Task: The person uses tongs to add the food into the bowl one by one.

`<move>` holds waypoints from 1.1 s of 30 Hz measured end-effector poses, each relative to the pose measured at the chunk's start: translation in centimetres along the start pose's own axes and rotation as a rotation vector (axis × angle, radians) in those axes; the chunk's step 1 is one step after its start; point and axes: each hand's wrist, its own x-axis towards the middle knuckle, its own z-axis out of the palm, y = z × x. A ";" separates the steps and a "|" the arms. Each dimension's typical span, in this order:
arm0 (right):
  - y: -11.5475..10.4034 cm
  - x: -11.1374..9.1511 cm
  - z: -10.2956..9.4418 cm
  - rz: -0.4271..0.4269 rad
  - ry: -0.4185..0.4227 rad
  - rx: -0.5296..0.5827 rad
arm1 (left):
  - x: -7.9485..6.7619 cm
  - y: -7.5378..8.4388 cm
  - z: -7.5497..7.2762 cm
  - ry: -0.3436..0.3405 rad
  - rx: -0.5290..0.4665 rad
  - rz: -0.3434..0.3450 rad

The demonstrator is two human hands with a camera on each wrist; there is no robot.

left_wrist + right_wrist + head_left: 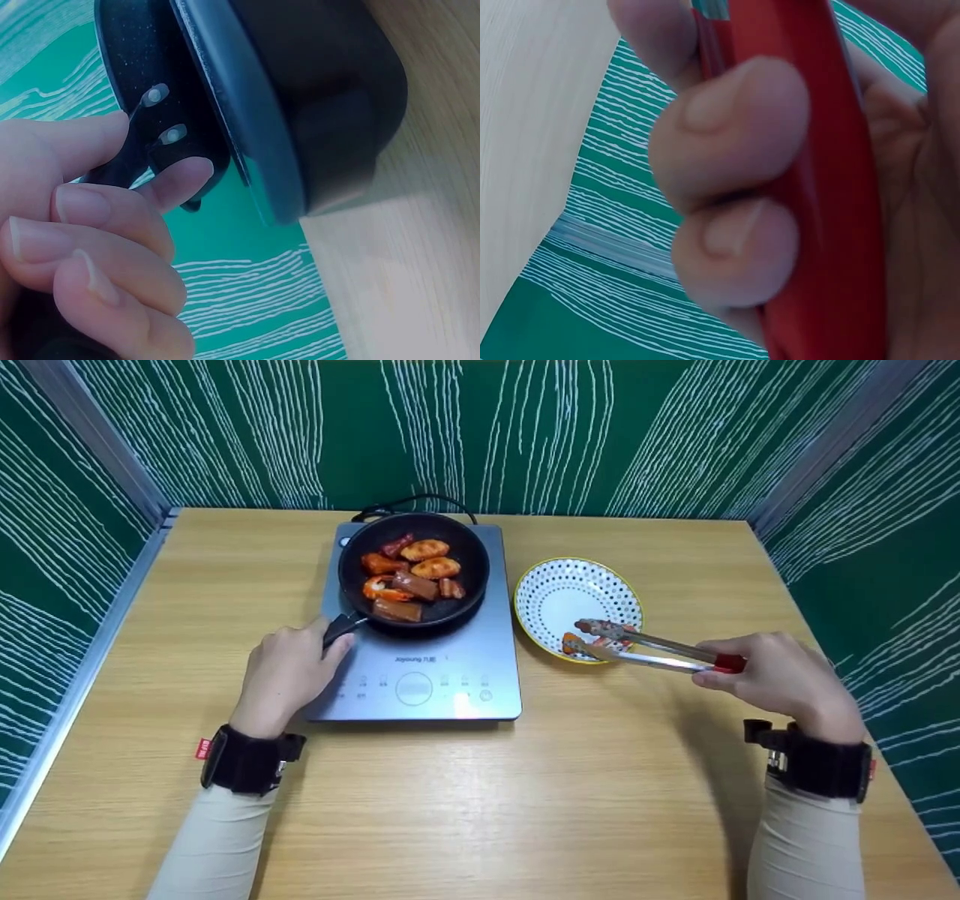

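Observation:
My left hand (289,671) grips the black handle (343,628) of a frying pan (469,604), its fingers curled round it in the left wrist view. Inside the pan lie winged-shaped browned pieces (431,568), a drumstick-like piece (382,563), a shrimp (386,589) and brown blocks (397,610). My right hand (780,675) holds metal tongs (667,645) by their red grip (817,180). The tong tips are apart, low over a dotted plate (536,600). Reddish food (619,643) shows there, partly hidden by the tongs; whether they touch it I cannot tell.
Under the pan is a silver induction cooker (412,660), its black cord (427,497) running behind it. The plate stands to its right on the wooden table (465,795). Green, white-streaked panels (480,435) enclose the back and sides.

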 end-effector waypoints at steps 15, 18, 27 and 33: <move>-1.0 1.6 1.6 -0.104 0.139 -0.061 | 0.0 0.1 -0.1 -0.004 0.000 0.000; -0.9 1.7 1.7 -0.112 0.151 -0.065 | 0.1 0.0 0.0 0.004 0.004 0.008; -1.1 2.0 1.8 -0.105 0.142 -0.077 | 0.0 -0.1 0.0 0.010 -0.007 0.009; -1.2 2.0 2.0 -0.119 0.152 -0.081 | 0.0 -0.1 0.0 0.009 -0.017 0.009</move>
